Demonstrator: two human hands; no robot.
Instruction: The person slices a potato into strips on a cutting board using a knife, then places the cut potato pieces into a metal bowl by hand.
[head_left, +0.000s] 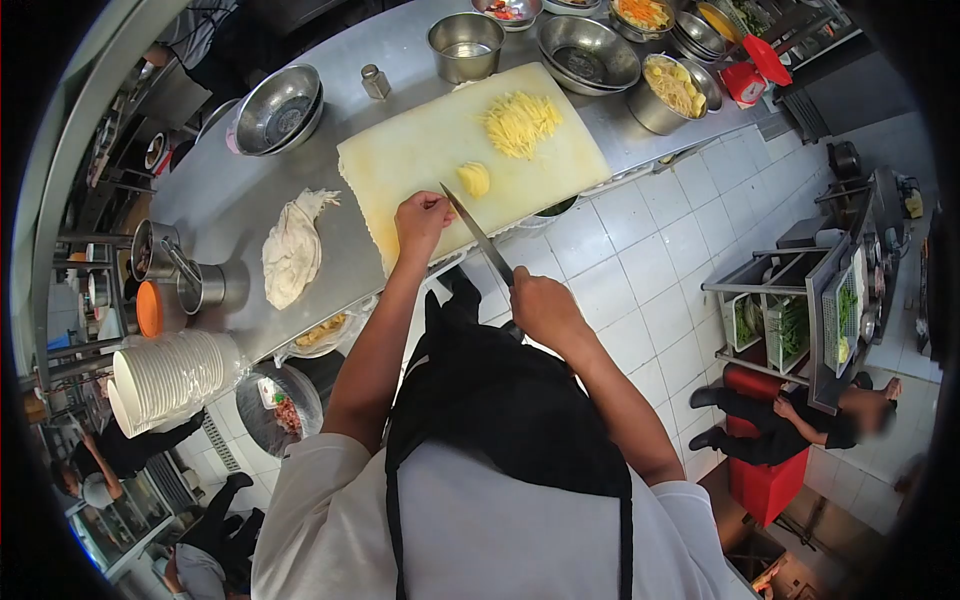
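My right hand [545, 308] grips the handle of a long kitchen knife [480, 237], its blade slanting up and left over the near edge of the cutting board [400, 165]. My left hand [422, 222] is on the board's near side with its fingers curled together, close to the knife's tip; what they hold, if anything, is hidden. Just beyond the tip lies a small stack of pale yellow slices [474, 179], which look like potato. Farther back on the board is a pile of thin yellow strips [521, 124].
A crumpled white cloth [293, 250] lies left of the board. Metal bowls [280, 110], a steel pot [466, 47], a shaker [375, 82] and a pot of yellow food [668, 95] stand around it. Stacked white containers [170, 380] are at left. A person sits on a red box [765, 470] at right.
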